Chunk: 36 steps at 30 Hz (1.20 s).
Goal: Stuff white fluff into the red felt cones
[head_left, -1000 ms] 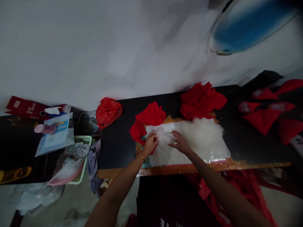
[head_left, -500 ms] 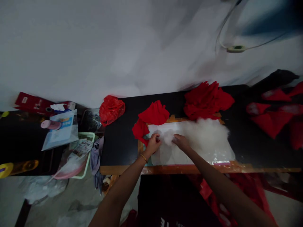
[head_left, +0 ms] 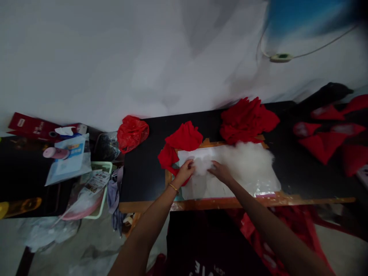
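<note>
A fluffy white fibre tuft (head_left: 201, 166) is pinched by the left hand (head_left: 185, 171) and right hand (head_left: 220, 172) over a glossy white sheet (head_left: 244, 190) — probably light, soft, easily torn; best taken at opposite edges.

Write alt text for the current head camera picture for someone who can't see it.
A person's left hand and right hand are at opposite sides of a small white tuft over a white sheet. A larger white fluff pile lies to the right, with red fabric heaps behind, on a black table.
</note>
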Available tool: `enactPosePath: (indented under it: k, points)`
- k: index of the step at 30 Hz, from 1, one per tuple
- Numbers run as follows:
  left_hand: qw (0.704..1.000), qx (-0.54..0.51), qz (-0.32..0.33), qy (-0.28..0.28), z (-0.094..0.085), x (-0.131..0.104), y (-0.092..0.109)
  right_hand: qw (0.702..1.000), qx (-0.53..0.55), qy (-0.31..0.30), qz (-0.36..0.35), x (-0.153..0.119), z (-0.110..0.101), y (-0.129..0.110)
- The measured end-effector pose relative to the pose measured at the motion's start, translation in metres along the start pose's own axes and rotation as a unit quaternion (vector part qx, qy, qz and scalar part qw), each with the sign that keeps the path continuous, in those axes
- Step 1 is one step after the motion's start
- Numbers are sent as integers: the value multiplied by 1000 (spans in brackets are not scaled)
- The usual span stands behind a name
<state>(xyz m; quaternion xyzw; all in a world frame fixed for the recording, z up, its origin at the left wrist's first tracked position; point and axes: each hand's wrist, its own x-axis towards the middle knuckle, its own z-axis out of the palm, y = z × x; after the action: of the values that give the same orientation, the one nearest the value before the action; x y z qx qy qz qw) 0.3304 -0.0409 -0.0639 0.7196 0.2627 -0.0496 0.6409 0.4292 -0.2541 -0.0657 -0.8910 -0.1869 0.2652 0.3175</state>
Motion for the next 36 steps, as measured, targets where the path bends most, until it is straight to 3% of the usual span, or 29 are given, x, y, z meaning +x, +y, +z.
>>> enactPosePath:
  k: [4,8,13,19,22,29,33,36]
  points:
    - [1000,5,24,11,11,-4,4,999,-5,11,47,-3,12,-19]
    - [1000,-8,1,3,25,-8,5,1000,-1,-8,7,-5,21,-32]
    - [999,-23,-27,-7,31,-5,8,999,32,-29,-8,-7,20,-32]
    - [995,-68,-70,1,38,0,13,983,173,-46,26,-16,18,-27]
    - [992,-91,-88,-8,39,-1,14,992,105,-9,66,-15,17,-22]
    - [990,-116,-84,-9,15,-12,16,996,-3,26,81,-14,-6,2]
    - [985,-155,-52,-59,26,-15,26,998,-38,13,58,-16,0,-1]
    - [990,-113,-71,-48,42,-14,29,997,-62,4,47,-15,9,-8]
